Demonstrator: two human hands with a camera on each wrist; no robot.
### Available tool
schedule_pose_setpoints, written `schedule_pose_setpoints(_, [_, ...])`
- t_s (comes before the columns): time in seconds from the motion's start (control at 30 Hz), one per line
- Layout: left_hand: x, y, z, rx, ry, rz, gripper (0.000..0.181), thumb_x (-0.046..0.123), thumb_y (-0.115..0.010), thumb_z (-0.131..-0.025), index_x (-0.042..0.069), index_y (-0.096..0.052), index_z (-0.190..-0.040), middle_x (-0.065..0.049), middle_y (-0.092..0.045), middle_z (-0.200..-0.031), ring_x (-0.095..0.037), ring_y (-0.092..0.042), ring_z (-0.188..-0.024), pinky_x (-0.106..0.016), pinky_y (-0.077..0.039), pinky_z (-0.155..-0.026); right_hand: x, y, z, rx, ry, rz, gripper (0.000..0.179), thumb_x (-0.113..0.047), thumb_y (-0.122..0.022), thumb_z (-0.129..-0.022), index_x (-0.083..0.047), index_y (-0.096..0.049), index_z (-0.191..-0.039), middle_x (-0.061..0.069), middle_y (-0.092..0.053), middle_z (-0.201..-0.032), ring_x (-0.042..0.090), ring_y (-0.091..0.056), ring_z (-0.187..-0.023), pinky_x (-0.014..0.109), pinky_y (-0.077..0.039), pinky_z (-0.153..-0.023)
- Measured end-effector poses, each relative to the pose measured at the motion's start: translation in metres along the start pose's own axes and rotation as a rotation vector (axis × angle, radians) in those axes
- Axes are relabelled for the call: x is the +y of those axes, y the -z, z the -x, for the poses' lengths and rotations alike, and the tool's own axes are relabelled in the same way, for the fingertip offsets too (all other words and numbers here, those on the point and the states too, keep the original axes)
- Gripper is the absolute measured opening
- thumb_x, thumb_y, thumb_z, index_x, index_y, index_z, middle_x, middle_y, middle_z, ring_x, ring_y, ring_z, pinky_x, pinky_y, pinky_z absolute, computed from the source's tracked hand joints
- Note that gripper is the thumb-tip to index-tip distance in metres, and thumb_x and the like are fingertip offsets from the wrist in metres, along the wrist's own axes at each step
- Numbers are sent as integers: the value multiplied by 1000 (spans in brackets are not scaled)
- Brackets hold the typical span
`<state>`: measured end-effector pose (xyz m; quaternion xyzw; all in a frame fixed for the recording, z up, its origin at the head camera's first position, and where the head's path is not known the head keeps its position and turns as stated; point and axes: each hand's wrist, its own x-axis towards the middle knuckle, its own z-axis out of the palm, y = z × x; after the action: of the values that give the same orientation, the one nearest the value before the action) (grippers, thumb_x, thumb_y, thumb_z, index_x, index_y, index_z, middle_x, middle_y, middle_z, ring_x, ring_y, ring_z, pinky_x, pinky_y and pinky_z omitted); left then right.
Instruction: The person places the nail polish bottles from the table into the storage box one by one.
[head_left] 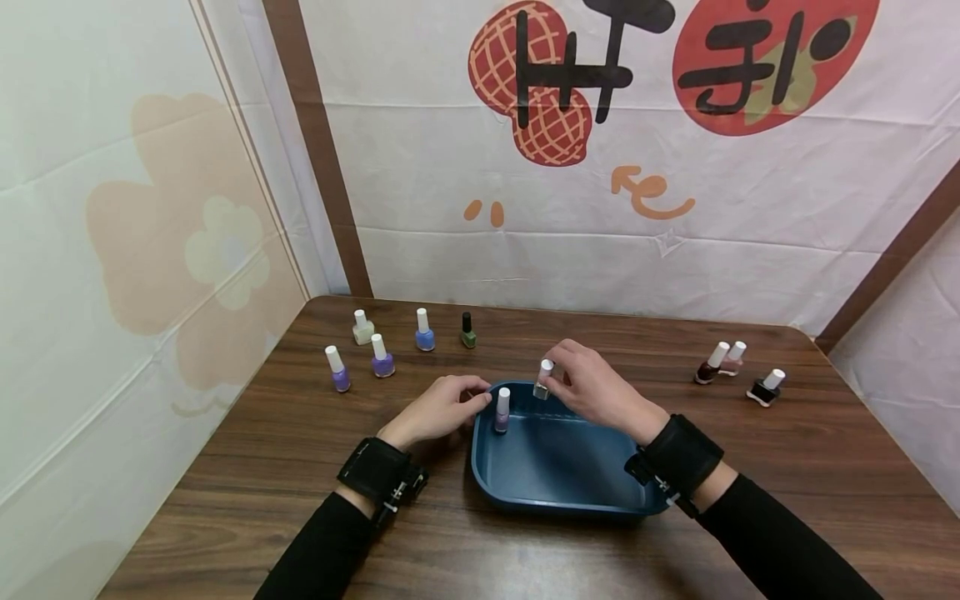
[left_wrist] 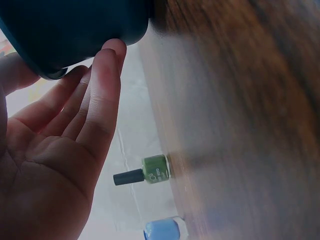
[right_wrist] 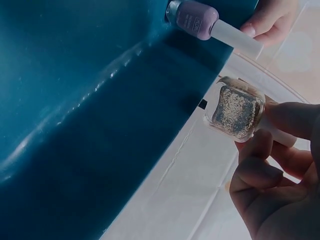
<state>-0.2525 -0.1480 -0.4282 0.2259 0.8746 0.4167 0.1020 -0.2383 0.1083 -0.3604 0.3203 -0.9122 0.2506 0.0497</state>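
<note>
A blue rectangular tray lies on the table before me. My left hand holds its far left corner, thumb at the rim and fairly straight fingers along the outer wall. My right hand pinches the white cap of a clear nail polish bottle with pale glitter, above the tray's far rim. Inside the tray, near my left fingertips, a mauve nail polish bottle stands upright at the left wall. Beyond the left hand are a green nail polish bottle with a black cap and a blue one.
On the back left stand a whitish nail polish bottle and two purple ones, one nearer the middle. At the right are a dark brown bottle, a pink one and a black one. A printed cloth hangs behind the table.
</note>
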Motion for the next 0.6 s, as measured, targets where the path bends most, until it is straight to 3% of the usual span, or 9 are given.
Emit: schedule_pose_setpoints(0.6, [2,1,-2,-10,30,2,29,23,-51,-100,9,-63,-122,-7,-66,-99,-22,-66,-74,-29,-53,-65,-1,-7,3,-114,29,-44,12,-15,-63,-93,-7,-66,-102,5,-60,-96,7,-47,-68,21,-42,-60])
